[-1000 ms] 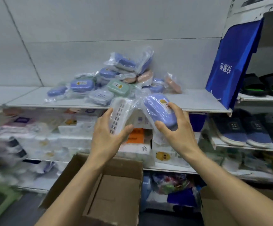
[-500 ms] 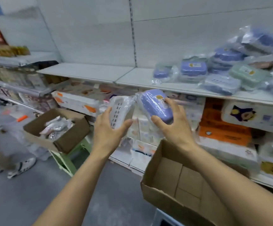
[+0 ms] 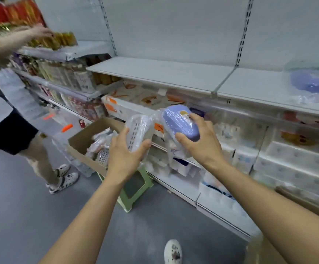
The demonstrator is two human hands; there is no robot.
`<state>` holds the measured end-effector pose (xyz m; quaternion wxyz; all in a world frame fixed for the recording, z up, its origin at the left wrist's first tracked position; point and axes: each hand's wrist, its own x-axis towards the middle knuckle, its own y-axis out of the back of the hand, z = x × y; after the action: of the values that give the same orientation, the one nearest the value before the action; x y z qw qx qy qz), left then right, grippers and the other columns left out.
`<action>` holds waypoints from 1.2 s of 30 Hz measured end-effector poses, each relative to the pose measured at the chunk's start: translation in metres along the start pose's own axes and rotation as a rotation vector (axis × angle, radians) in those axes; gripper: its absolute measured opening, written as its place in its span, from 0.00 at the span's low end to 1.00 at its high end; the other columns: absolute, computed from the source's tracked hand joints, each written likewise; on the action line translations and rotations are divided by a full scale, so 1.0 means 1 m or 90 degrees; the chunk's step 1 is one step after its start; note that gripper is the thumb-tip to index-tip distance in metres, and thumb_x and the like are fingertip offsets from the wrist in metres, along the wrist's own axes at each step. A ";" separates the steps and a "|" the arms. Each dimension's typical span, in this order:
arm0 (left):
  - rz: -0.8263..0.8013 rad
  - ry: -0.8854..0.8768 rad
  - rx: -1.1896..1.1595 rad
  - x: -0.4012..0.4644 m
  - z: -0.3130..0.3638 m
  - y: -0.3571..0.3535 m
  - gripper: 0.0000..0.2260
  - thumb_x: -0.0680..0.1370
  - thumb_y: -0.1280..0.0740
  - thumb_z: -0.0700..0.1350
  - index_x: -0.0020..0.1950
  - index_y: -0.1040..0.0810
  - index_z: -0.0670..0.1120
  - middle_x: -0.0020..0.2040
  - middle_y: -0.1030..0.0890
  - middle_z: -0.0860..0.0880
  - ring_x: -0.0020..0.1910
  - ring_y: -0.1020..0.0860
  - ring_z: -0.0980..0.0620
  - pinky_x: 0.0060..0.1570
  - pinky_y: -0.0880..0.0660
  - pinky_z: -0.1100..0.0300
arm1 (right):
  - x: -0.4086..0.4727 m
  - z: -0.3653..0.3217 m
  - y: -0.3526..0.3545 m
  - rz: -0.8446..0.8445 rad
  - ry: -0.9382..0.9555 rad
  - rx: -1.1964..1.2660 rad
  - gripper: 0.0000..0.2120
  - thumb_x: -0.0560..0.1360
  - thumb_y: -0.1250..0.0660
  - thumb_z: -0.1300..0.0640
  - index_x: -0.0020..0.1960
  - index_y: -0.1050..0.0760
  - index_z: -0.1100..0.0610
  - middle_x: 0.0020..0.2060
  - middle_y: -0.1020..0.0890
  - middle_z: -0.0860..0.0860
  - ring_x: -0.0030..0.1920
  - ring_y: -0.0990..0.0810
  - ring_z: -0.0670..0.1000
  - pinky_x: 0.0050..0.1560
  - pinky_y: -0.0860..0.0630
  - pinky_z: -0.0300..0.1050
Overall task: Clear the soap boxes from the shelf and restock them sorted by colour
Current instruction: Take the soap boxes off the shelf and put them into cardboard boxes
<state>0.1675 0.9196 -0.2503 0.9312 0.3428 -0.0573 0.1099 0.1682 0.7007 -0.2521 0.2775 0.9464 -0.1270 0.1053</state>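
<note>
Two soap boxes are up in front of me in the head view, one in each hand. My left hand grips a white box, slotted and wrapped in clear plastic, thumb on its near face and fingers curled round the far side. My right hand holds a purple box, also wrapped, with the thumb pressed under its lower end and the fingers over the top edge. The two boxes sit just beside each other, their wrappers touching or nearly so; I cannot tell which.

Below my left hand, a cardboard carton rests on a green stool and holds more wrapped boxes. The shelf above is mostly bare, with one purple box in plastic lying at its far right. Lower shelves carry white packaged goods.

At the left, another person stands on the grey floor, one hand reaching to bottles on a higher shelf. A white shoe shows at the bottom edge.
</note>
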 end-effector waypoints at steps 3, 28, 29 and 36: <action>-0.018 0.033 -0.014 0.069 -0.032 0.001 0.38 0.72 0.32 0.66 0.77 0.39 0.54 0.76 0.39 0.50 0.75 0.39 0.48 0.71 0.36 0.43 | 0.057 0.004 -0.054 -0.035 -0.019 0.014 0.29 0.70 0.31 0.40 0.68 0.38 0.32 0.60 0.32 0.46 0.61 0.29 0.49 0.59 0.28 0.50; -0.300 0.245 0.113 0.503 -0.355 -0.047 0.30 0.77 0.38 0.64 0.75 0.33 0.50 0.74 0.33 0.44 0.71 0.33 0.42 0.66 0.36 0.50 | 0.317 0.076 -0.486 -0.187 -0.452 -0.001 0.38 0.69 0.35 0.31 0.71 0.36 0.52 0.67 0.30 0.51 0.66 0.29 0.56 0.60 0.28 0.53; -0.322 0.236 0.123 0.518 -0.372 -0.051 0.31 0.77 0.37 0.65 0.75 0.33 0.49 0.74 0.32 0.44 0.71 0.33 0.43 0.68 0.36 0.48 | 0.323 0.082 -0.504 -0.194 -0.484 -0.016 0.39 0.68 0.36 0.30 0.72 0.37 0.51 0.68 0.30 0.53 0.65 0.28 0.57 0.60 0.27 0.55; -0.488 0.169 0.268 0.575 -0.457 -0.102 0.34 0.75 0.38 0.68 0.77 0.37 0.54 0.77 0.39 0.44 0.74 0.38 0.41 0.72 0.40 0.46 | 0.344 0.124 -0.603 -0.204 -0.623 -0.088 0.32 0.75 0.37 0.35 0.74 0.39 0.47 0.69 0.33 0.58 0.67 0.31 0.62 0.64 0.30 0.52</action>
<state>0.7641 1.2367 -0.5561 0.8139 0.5041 0.2174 -0.1903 0.6894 1.0596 -0.5623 0.2604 0.8720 -0.1019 -0.4018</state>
